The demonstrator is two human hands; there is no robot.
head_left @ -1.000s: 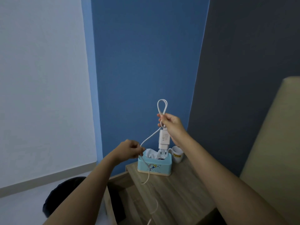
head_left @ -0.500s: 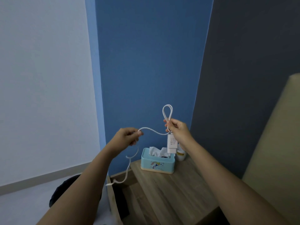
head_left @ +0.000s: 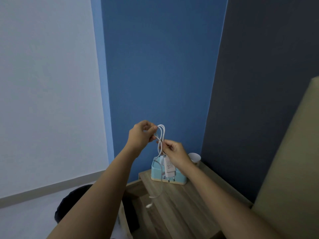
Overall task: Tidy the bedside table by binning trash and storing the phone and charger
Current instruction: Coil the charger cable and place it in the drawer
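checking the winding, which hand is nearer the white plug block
Right. The right hand holds the cable directly above the plug block, touching it. The left hand is higher and further left, at the loop.

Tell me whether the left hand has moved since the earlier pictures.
Yes. The left hand has risen from level with the tissue box to well above it, closing on the right hand and the cable.

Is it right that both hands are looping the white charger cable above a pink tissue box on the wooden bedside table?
Nearly. The head view shows the tissue box is light blue, not pink. Both hands do loop the white charger cable above it, on the wooden bedside table.
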